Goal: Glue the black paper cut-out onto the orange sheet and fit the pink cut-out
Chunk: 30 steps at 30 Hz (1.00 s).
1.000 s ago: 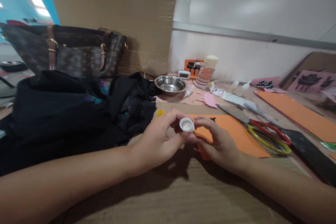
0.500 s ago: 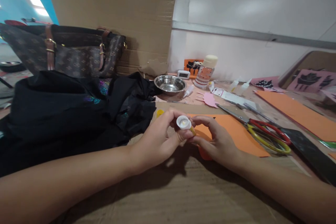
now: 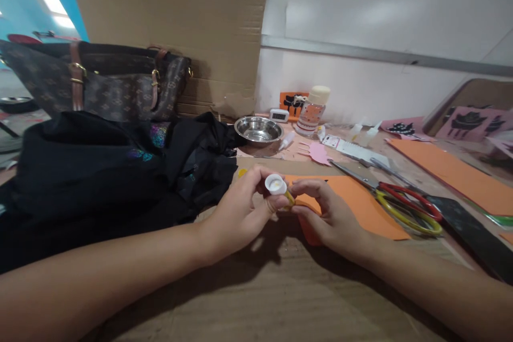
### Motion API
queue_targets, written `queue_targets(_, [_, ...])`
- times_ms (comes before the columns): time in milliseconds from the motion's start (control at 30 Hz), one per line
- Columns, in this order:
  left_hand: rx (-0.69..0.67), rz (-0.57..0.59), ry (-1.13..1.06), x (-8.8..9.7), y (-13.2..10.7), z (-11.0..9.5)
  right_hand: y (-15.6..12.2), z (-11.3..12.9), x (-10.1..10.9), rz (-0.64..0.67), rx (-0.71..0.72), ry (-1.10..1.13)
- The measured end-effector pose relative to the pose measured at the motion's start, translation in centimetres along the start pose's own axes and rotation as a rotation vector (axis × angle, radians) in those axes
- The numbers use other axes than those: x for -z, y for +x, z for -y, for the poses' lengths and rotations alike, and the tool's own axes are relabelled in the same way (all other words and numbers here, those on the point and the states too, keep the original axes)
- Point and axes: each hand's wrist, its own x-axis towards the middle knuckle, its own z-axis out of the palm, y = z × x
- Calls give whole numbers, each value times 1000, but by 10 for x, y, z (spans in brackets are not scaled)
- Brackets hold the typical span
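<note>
My left hand [image 3: 244, 208] is closed around a small white and yellow tube that looks like a glue stick [image 3: 276, 185]. Its white round mouth faces me, with pale stuff inside. The thumb and curved fingers of my right hand [image 3: 326, 211] pinch the yellow lower end of the tube from the right. Just behind my left fingers lies a yellow cap [image 3: 242, 172], partly hidden. Under and beyond my right hand an orange sheet [image 3: 364, 208] rests on the cardboard [image 3: 256, 294].
Red and yellow-handled scissors [image 3: 409, 206] and a black phone [image 3: 473, 230] lie to the right. Black cloth [image 3: 100, 181] and a brown handbag [image 3: 128, 88] fill the left. Behind stand a steel bowl [image 3: 259, 136], a timer [image 3: 279, 115] and a bottle [image 3: 312, 112], with a pink cutout [image 3: 319, 153] nearer.
The tube has tipped and shifted slightly left in my left hand, showing more of its yellow part. My right fingertips stay at its lower end.
</note>
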Motion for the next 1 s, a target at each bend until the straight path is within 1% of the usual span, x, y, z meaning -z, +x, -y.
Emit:
queue_targets(100, [-3, 6, -4, 0, 1, 1, 0, 1, 0, 26, 18, 24])
queue_targets(200, [-12, 6, 25, 0, 0, 2, 1, 0, -2, 23, 46, -27])
queue_targets(300, [-12, 22, 15, -1, -2, 2, 3, -1, -3, 8, 11, -58])
queue_targets(400, [2, 19, 7, -1, -2, 3, 2, -1, -2, 22, -23, -28])
queue_targets(533, [34, 7, 4, -1, -1, 3, 1, 1, -1, 66, -15, 39])
queue_targets(667, [33, -4, 10, -2, -1, 3, 2, 0, -3, 41, -1, -4])
queue_targets(833, [18, 31, -31, -3, -3, 4, 3, -4, -5, 11, -51, -21])
queue_targets(1000, [50, 7, -55, -3, -1, 10, 1, -1, -3, 44, -38, 1])
